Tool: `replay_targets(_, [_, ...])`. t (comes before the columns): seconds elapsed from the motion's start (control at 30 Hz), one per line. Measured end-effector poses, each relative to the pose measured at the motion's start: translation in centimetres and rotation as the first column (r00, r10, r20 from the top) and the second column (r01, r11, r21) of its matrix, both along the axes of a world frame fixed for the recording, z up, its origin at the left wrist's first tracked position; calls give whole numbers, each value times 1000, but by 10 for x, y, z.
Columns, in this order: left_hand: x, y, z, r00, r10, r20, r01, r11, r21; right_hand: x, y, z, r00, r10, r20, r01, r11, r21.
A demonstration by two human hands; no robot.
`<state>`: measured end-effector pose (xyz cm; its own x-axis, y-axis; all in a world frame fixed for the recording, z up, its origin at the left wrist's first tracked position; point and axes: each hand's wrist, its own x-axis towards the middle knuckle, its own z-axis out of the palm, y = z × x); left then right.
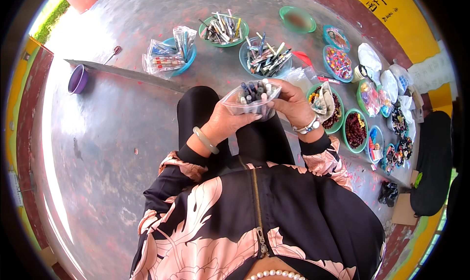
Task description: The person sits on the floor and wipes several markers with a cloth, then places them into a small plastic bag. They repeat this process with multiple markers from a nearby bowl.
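Above my knees I hold a clear plastic bag [267, 109] filled with several pens, their dark, white and pale pink ends pointing up out of its mouth. My left hand [221, 119] grips the bag's left side, thumb along the front. On the other side my right hand [290, 101] is closed round the bag, its thumb near the pens. Just beyond my hands stands a blue basin [289, 60] heaped with loose pens. Farther off, a green basin [246, 31] holds more pens, and a blue basin [192, 60] at left carries bagged pens.
A raised ledge [127, 74] crosses the floor ahead of me. To the right sit a green basin of dark red beads [366, 135], a basin of colourful wrapped pieces [325, 60] and white plastic bags [368, 57]. A purple bucket [78, 79] stands far left.
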<state>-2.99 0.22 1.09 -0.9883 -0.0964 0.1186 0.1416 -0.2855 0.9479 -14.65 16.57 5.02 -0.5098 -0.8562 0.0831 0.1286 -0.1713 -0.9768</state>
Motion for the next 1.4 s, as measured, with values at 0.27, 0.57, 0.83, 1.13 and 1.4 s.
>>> replay_targets(0.27, [-5,13,-3,997,-69,-19,66,992,-104,-15,28,3,985,6,-170,24,983,180])
replay_targets(0.57, [-7,25,11,992,-123,-40,108,958,-265,7,22,55,172,224,-959,80,967,240])
replay_targets(0.83, [-10,23,28,998,-58,-20,60,990,124,-12,26,36,909,-38,-416,71,995,63])
replay_targets(1.13, [-16,12,21,990,-21,139,-31,933,360,9,24,-17,990,27,137,-57,973,224])
replay_targets(1.4, [-26,25,35,997,13,69,-36,942,334,14,32,-26,902,42,430,-88,992,86])
